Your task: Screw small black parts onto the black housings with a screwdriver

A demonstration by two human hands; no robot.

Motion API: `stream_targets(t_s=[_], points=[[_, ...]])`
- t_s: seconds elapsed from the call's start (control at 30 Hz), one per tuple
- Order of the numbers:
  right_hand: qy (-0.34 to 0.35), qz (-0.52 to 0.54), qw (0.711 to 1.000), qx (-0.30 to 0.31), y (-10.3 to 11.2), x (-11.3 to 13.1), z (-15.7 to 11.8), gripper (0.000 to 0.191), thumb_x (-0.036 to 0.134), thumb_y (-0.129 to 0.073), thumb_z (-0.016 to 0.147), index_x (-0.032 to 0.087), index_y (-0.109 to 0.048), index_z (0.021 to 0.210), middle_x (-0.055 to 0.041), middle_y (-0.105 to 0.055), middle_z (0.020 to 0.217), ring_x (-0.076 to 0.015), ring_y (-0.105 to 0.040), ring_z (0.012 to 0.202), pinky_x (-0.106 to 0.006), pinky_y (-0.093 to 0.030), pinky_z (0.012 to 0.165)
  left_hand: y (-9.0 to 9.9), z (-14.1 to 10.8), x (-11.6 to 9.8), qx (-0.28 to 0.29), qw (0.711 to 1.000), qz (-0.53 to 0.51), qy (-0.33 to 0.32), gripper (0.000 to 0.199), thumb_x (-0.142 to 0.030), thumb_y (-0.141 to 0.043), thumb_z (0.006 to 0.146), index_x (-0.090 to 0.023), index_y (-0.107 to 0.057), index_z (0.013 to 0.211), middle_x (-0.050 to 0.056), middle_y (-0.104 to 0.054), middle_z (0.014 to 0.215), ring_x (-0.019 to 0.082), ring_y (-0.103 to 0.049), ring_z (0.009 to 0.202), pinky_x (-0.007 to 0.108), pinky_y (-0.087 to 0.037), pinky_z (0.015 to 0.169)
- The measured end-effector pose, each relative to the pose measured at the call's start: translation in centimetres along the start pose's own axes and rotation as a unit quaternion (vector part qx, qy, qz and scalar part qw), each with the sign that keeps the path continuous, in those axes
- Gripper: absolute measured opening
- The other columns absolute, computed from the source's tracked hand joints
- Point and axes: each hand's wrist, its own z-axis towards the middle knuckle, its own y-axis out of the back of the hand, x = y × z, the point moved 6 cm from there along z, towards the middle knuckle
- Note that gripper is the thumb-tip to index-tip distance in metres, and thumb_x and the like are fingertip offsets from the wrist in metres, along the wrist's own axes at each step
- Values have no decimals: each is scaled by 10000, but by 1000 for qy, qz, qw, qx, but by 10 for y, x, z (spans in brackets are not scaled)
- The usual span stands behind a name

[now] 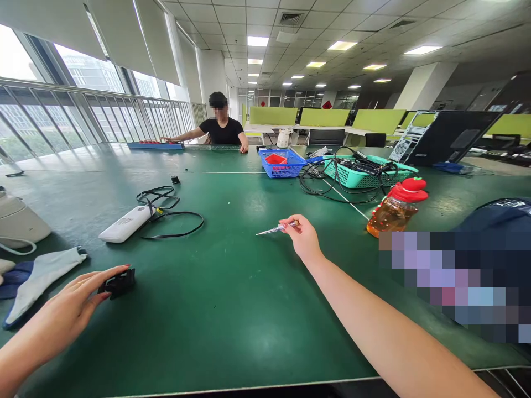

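My right hand (303, 236) is closed round the handle of a slim screwdriver (271, 230), its thin metal tip pointing left over the green table. At the lower left, my left hand (78, 298) grips a small black plastic part (120, 283) between thumb and fingers, low over the tabletop. The exact kind of that black part cannot be made out. Beyond the left hand lies a white power strip (128, 224) with a coiled black cable (172, 214).
A blue basket (282, 168) and a teal basket (360, 179) of cables stand at the back right, near a red-lidded bottle (392, 213). Gloves (45, 271) lie at left. Across the green table (232, 320) sits another person (222, 127) beside a blue tray (155, 146).
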Motion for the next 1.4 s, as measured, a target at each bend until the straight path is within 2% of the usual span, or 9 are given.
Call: stream_targets(t_s=[0.23, 0.4, 0.5, 0.63, 0.77, 0.87, 1.07, 1.23, 1.4], points=[[48, -54, 997, 3, 1, 13, -3, 215, 428, -652, 789, 229, -589, 845, -47, -720, 902, -200, -687, 847, -406, -564, 849, -12, -1, 14, 8, 1000, 1, 29, 547, -496, -475, 852, -580, -335, 1374, -183, -569, 1374, 247, -594, 1199, 416, -416, 1060], [189, -178, 965, 36, -9, 47, -20, 165, 289, -542, 881, 264, -563, 1043, -31, -693, 869, -190, -672, 830, -365, -549, 810, -6, 10, 5, -3, 997, 53, 49, 409, -553, -455, 817, -416, -646, 1151, -83, -746, 1096, 261, -670, 1031, 384, -485, 949], [294, -247, 917, 105, -28, 63, -36, 217, 212, -508, 889, 271, -548, 1094, -22, -670, 823, -172, -635, 740, -341, -538, 762, 6, 30, -44, 3, 999, 44, 25, 432, -579, -475, 776, -367, -697, 1080, -59, -761, 1048, 261, -682, 983, 358, -498, 910], [368, -287, 869, 166, -45, 67, -49, 265, 167, -497, 893, 265, -547, 1134, -18, -639, 799, -165, -597, 717, -312, -526, 703, 12, 67, -153, 27, 996, 3, -84, 455, -584, -505, 795, -339, -681, 1137, -13, -729, 1152, 270, -632, 1089, 373, -448, 992], [347, -288, 876, 169, -44, 62, -45, 225, 175, -501, 906, 256, -582, 1100, -28, -630, 815, -174, -600, 773, -319, -527, 729, -12, 110, -243, 60, 983, -19, -175, 347, -458, -549, 833, -319, -679, 1122, 16, -738, 1105, 246, -645, 1041, 385, -411, 1021], [310, -276, 899, 137, -35, 58, -37, 145, 198, -507, 908, 252, -614, 990, -37, -652, 855, -179, -606, 797, -333, -529, 756, -42, 139, -274, 69, 979, -29, -188, 283, -376, -573, 834, -308, -684, 1086, 14, -748, 1074, 235, -658, 1025, 374, -416, 1007], [310, -285, 898, 130, -33, 63, -36, 107, 193, -517, 896, 243, -605, 861, -41, -656, 847, -184, -619, 801, -338, -538, 757, -87, 157, -279, 68, 979, -68, -180, 290, -326, -597, 833, -277, -683, 1105, 60, -737, 1111, 253, -655, 1047, 381, -462, 950], [398, -246, 867, 172, -47, 78, -57, 138, 139, -531, 874, 251, -585, 931, -55, -652, 900, -187, -617, 853, -342, -556, 764, -99, 160, -268, 79, 970, -160, -168, 446, -316, -603, 819, -259, -604, 1262, 71, -715, 1147, 252, -624, 1079, 386, -473, 962], [432, -243, 837, 232, -63, 72, -67, 210, 76, -523, 850, 253, -575, 949, -52, -651, 888, -185, -613, 867, -351, -572, 786, -105, 169, -268, 94, 959, -206, -170, 557, -205, -645, 735, -230, -582, 1287, 71, -723, 1094, 254, -597, 1099, 395, -471, 987]])
